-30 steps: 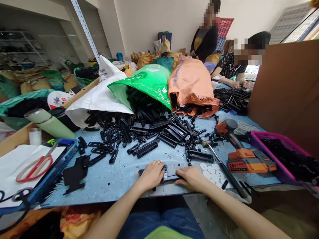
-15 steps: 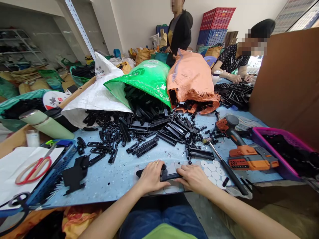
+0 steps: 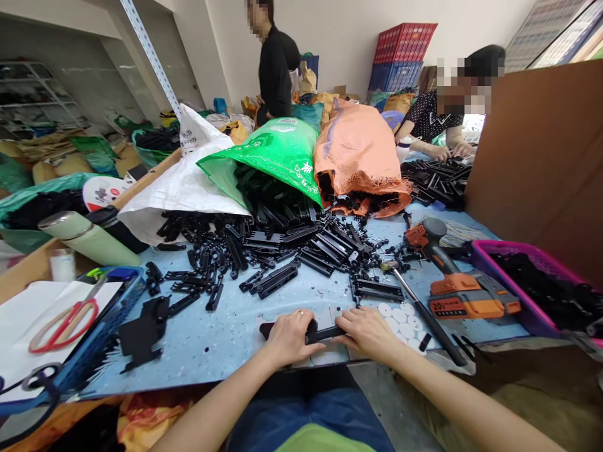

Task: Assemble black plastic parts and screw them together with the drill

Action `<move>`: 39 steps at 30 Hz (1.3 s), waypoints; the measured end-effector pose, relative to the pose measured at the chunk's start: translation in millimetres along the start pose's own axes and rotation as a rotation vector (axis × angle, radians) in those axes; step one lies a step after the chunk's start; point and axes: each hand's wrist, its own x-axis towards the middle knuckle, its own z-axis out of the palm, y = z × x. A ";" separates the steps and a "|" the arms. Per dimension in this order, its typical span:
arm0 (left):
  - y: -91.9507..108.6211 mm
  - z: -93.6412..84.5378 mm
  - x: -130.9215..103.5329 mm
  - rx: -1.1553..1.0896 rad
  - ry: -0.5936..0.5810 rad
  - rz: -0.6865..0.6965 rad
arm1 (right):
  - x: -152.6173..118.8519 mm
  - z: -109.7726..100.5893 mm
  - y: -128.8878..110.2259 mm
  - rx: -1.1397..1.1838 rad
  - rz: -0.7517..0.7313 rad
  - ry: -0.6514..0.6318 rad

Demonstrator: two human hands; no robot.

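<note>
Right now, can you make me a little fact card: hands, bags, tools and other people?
Left hand: holds a long black bar
Right hand: fingers on the bar's right end
Bags: white woven, shiny green plastic, orange woven
Tools: orange-and-grey power tool, black-handled hammer, red-handled scissors
People: one in black, standing; one in a dotted dark top, leaning over black parts

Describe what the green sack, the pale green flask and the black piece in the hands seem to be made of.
Green sack: probably plastic, glossy, with bright highlights on its folds.
Pale green flask: perhaps coated metal, satin, with a soft sheen; plastic is possible.
Black piece: plastic or painted metal, I can't tell which; it looks smooth.
</note>
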 end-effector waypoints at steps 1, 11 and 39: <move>1.9 0.8 3.6 -0.001 -0.015 0.014 | -4.2 6.6 1.0 0.029 0.032 0.001; 45.0 7.3 145.1 0.049 0.020 0.065 | -46.4 19.0 40.1 0.192 0.300 0.264; 5.0 -29.8 92.3 -0.125 0.202 -0.006 | 73.5 16.8 232.1 0.088 0.907 0.126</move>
